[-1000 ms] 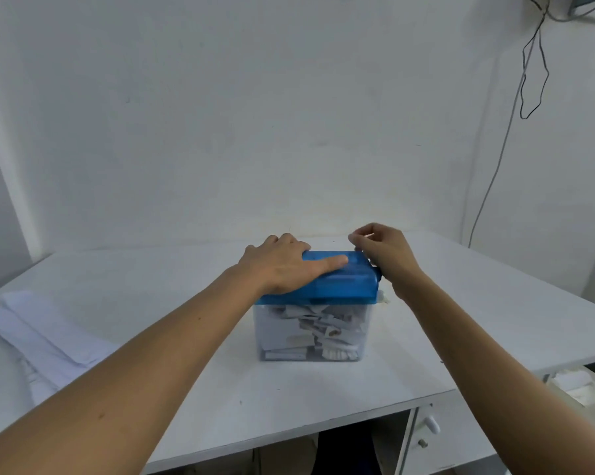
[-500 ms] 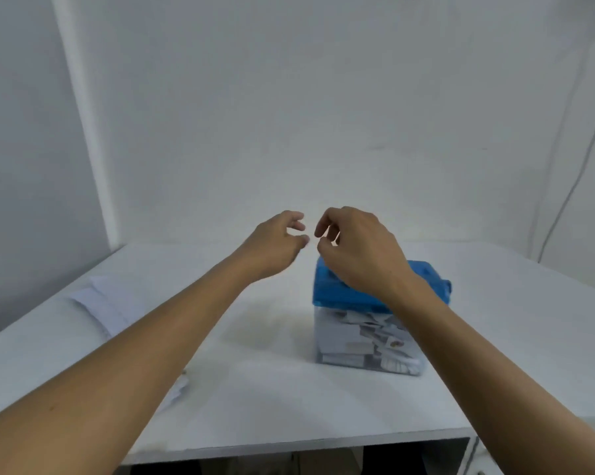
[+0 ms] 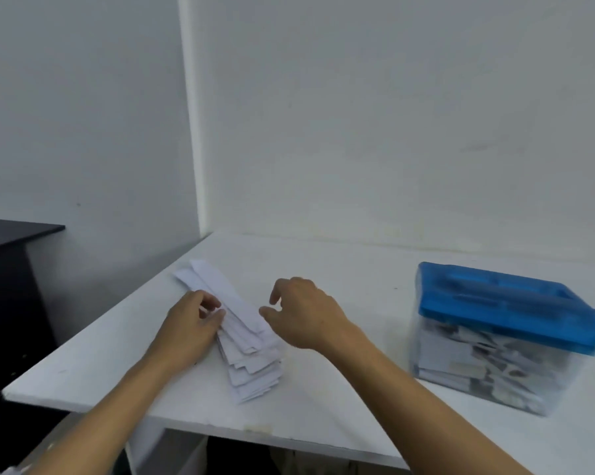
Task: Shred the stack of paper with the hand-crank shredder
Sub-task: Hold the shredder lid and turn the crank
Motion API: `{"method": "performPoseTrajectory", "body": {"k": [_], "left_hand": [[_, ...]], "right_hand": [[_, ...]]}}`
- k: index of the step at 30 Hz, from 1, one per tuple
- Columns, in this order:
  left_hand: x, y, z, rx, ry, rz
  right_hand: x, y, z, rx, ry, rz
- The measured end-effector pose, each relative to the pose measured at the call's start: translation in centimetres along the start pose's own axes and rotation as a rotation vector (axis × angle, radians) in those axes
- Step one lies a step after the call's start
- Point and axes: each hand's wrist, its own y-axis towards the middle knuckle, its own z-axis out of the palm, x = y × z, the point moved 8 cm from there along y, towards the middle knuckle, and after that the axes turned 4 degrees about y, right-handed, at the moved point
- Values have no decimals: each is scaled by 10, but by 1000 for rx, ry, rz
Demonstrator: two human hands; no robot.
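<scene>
in the head view, the stack of paper (image 3: 251, 351) lies loose and fanned near the front left edge of the table (image 3: 323, 402), well apart from the hand-crank shredder (image 3: 505, 303), which stands at the right with shreds (image 3: 477, 365) showing through its clear body. the likely trouble is that the uneven strips slide apart, or that several lift together when grabbed and could jam the slot, or that some slip over the near edge. the left hand (image 3: 189, 323) sits at the stack's left side, fingers curled against the top strips; whether they pinch one cannot be told through the blur. the right hand (image 3: 306, 313) hovers just above the stack's right side, fingers loosely bent and spread, holding nothing.
</scene>
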Motion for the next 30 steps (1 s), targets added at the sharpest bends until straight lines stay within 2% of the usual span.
{"method": "performPoseTrajectory", "body": {"k": [6, 11, 13, 21, 30], "left_hand": [[4, -1, 12, 44, 144, 61], [8, 1, 16, 65, 132, 59], [8, 0, 16, 64, 140, 63], [6, -2, 17, 59, 164, 72], [-3, -5, 17, 73, 251, 102]], "right_hand": [[-18, 33, 56, 79, 231, 179], [-43, 31, 56, -172, 462, 199], [-47, 26, 52, -223, 548, 199], [-49, 22, 51, -240, 701, 187], [-51, 21, 51, -234, 765, 211]]}}
